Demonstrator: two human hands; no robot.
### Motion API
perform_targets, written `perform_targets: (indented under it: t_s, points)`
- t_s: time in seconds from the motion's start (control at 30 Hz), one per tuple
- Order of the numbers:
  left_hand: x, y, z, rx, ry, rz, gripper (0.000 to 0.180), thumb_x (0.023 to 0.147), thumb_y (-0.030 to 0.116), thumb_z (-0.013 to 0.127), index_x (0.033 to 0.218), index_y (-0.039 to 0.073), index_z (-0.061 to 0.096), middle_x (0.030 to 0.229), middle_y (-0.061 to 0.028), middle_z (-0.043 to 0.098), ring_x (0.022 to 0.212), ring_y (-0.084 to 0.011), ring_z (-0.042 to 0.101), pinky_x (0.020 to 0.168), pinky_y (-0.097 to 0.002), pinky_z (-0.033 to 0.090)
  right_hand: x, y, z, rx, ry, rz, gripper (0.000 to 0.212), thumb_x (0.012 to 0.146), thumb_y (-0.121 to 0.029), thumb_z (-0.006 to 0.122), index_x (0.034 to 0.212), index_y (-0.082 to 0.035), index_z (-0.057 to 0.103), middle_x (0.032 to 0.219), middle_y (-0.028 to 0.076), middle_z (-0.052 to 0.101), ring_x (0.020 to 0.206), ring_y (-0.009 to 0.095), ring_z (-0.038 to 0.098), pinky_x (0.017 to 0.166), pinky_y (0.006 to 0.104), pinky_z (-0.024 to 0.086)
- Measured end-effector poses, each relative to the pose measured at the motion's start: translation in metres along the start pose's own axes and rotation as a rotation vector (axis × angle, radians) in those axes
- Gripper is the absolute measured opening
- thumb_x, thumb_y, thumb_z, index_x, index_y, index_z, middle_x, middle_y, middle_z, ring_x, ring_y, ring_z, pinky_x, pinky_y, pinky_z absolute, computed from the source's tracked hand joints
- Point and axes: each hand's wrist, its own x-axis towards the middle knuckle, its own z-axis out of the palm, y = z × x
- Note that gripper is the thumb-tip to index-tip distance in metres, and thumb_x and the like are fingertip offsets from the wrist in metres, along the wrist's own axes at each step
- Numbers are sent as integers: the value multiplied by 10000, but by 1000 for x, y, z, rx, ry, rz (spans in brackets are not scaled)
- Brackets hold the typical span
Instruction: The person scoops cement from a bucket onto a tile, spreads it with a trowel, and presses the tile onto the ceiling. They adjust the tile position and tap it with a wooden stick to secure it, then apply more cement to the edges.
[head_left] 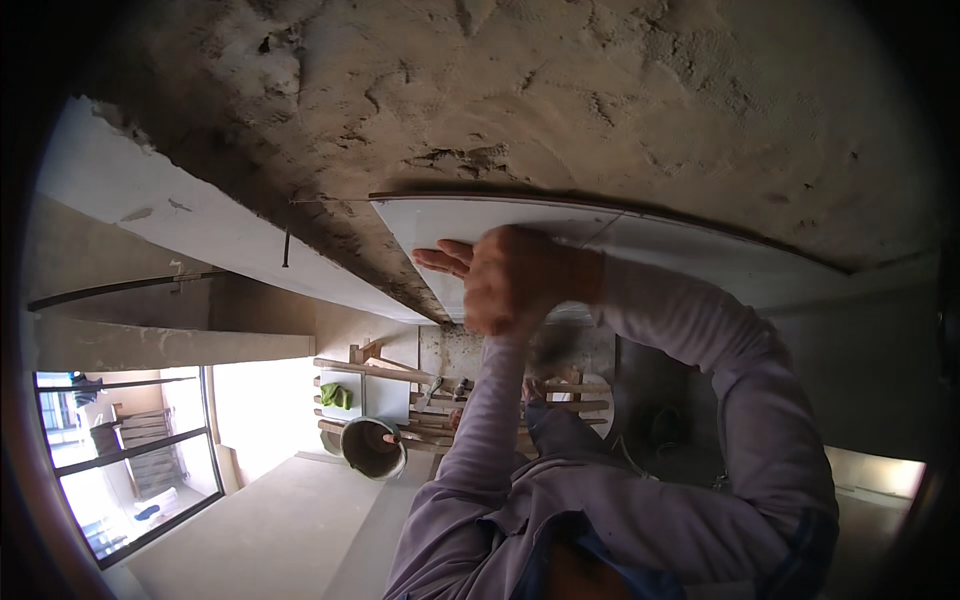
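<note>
My left hand [442, 258] lies against a pale wall tile [408, 222], with its visible fingers stretched out. The rest of that hand is hidden behind my right hand [508, 280], which is closed in a fist and slightly blurred. No tool shows in the fist. My right forearm bends in from the right, so the two hands overlap in front of the tile. A second pale tile [690, 255] adjoins it on the right, past a thin joint line. Rough grey-brown mortar [600, 110] covers the wall above both tiles.
A nail [287, 248] sticks out by the pale panel edge [230, 230] on the left. Below are wooden planks [430, 420], a bucket [372, 452] and a green cloth [336, 396]. A dark-framed window [130, 450] stands at the lower left.
</note>
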Motion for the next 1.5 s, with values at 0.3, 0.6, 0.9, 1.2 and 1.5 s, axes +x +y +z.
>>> perform_targets:
  t_s: [0.3,0.6,0.9,1.2,1.5]
  points:
    - [4,-6,-7,17,-6,7,1342,718,613,729,1510,-15,-153,1529,-350,-220,1437,-501,-182,1155,-621,-44,9,13,12,87,209,-145,376,902,-393,545,626,-138,536,587,30,566,510,175,587,509,339,498]
    - [3,-3,-4,-8,-26,7,1312,738,610,707,1509,-25,-144,1534,-347,-209,1441,-496,-175,1160,-610,-45,10,11,12,-61,-42,16,340,921,-400,543,731,-124,599,734,31,644,666,137,631,944,446,499]
    - [1,-13,-7,-18,1,-16,1283,759,606,686,1508,-35,-135,1540,-343,-198,1445,-491,-168,1165,-599,-47,38,-16,-11,-55,120,-99,283,804,-280,604,581,-126,523,590,39,606,566,226,643,686,445,538]
    - [1,-9,1,-74,-11,-42,1254,779,603,664,1507,-45,-127,1546,-340,-186,1449,-486,-161,1169,-588,-48,36,7,-3,-94,-74,-102,214,759,-279,612,628,-129,535,652,39,602,626,207,640,682,426,544]
    - [2,-15,7,-91,5,-141,1226,799,599,642,1506,-55,-118,1551,-336,-175,1453,-481,-155,1174,-577,-49,30,4,10,23,10,-129,235,717,-185,680,563,-112,519,549,27,520,505,220,558,496,363,440]
